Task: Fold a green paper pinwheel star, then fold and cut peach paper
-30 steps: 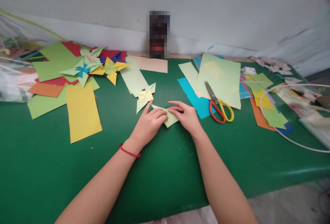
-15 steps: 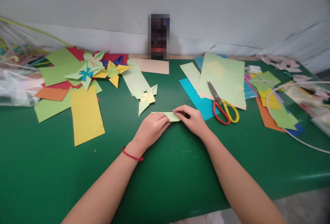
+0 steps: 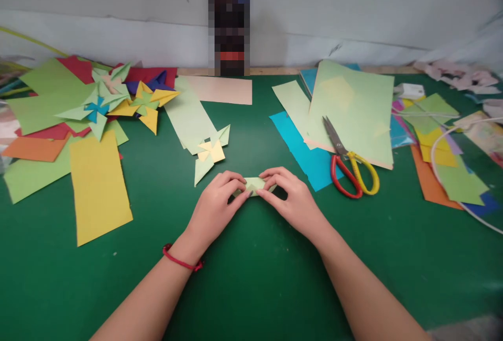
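Note:
Between my two hands is a small folded strip of pale green paper (image 3: pixel 254 184), close to the green tabletop. My left hand (image 3: pixel 218 199), with a red cord at its wrist, pinches the strip's left part between thumb and fingers. At the right part, my right hand (image 3: pixel 290 197) grips it the same way. Fingers cover both ends of the strip. Just beyond my left hand lies a folded paper piece (image 3: pixel 211 151) with pale green points and a cream centre.
Scissors (image 3: pixel 346 160) with red and yellow handles rest on pale green sheets (image 3: pixel 361 100) and blue paper (image 3: pixel 302 147). Leftward lie a yellow sheet (image 3: pixel 100 189) and folded paper stars (image 3: pixel 144 104). A blurred dark upright object (image 3: pixel 229 26) leans on the wall. A white cable (image 3: pixel 434 157) curves at right.
Both thumbs have come in to the near edge of the pale green strip, whose near side now shows angled folds. The view has shifted closer to the table.

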Action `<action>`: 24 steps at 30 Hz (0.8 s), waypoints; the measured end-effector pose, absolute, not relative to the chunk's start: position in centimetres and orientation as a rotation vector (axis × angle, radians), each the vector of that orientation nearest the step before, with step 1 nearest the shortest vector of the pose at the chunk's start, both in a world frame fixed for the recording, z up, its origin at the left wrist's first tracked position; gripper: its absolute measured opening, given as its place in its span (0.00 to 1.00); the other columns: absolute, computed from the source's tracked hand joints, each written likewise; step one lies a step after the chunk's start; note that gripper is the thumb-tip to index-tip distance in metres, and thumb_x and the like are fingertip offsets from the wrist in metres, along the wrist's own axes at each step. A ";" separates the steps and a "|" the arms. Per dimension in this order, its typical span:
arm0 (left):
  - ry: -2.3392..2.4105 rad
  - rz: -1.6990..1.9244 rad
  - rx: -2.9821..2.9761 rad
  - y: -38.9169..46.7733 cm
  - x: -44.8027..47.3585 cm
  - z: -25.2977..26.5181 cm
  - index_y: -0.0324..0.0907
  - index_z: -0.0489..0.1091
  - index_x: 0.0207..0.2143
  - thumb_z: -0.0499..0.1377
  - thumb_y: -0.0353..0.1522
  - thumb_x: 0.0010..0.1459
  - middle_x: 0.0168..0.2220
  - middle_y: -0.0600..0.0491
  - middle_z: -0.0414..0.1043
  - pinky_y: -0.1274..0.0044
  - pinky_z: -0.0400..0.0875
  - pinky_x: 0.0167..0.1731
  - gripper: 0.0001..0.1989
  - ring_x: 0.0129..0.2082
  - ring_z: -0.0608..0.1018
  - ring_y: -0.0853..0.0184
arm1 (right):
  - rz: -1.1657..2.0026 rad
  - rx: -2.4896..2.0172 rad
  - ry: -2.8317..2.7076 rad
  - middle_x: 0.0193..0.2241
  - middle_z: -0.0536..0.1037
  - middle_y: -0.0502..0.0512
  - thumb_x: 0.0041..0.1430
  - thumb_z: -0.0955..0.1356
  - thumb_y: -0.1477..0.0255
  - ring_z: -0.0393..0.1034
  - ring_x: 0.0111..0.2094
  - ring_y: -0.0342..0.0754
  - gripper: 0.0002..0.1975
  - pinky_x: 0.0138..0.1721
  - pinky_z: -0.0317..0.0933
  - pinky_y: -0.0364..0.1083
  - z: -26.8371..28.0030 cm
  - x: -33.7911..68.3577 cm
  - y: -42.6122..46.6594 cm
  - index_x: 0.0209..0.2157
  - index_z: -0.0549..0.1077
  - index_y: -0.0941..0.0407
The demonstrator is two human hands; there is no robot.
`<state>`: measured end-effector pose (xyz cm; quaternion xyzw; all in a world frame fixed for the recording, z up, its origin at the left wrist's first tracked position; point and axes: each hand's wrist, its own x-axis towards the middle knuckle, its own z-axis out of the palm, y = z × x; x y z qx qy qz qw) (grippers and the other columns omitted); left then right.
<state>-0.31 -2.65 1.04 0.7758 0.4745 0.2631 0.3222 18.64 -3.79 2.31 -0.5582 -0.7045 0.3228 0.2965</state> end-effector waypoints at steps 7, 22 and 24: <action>1.453 0.693 1.902 -3.4 0.6 1.1 0.43 0.62 0.40 0.55 0.30 0.57 0.36 0.54 0.66 0.76 0.66 0.35 0.07 0.35 0.70 0.69 | 0.688 -1.634 -1.793 0.35 0.68 0.54 0.56 0.66 0.72 0.66 0.38 0.48 0.05 0.42 0.59 0.50 1.3 17.1 -3.8 0.26 0.67 0.55; 1.400 0.695 1.956 -3.3 0.7 1.2 0.43 0.65 0.38 0.51 0.27 0.59 0.40 0.51 0.65 0.73 0.67 0.40 0.07 0.40 0.70 0.67 | 0.551 -1.672 -1.863 0.35 0.67 0.55 0.58 0.62 0.73 0.65 0.38 0.48 0.06 0.41 0.57 0.50 1.2 16.5 -4.1 0.27 0.64 0.55; 1.398 0.705 1.971 -3.3 0.7 1.2 0.43 0.66 0.38 0.51 0.27 0.59 0.40 0.51 0.65 0.72 0.67 0.40 0.07 0.40 0.70 0.67 | 0.551 -1.670 -1.864 0.35 0.67 0.55 0.58 0.62 0.73 0.65 0.39 0.48 0.06 0.41 0.57 0.50 1.2 16.4 -4.1 0.27 0.64 0.55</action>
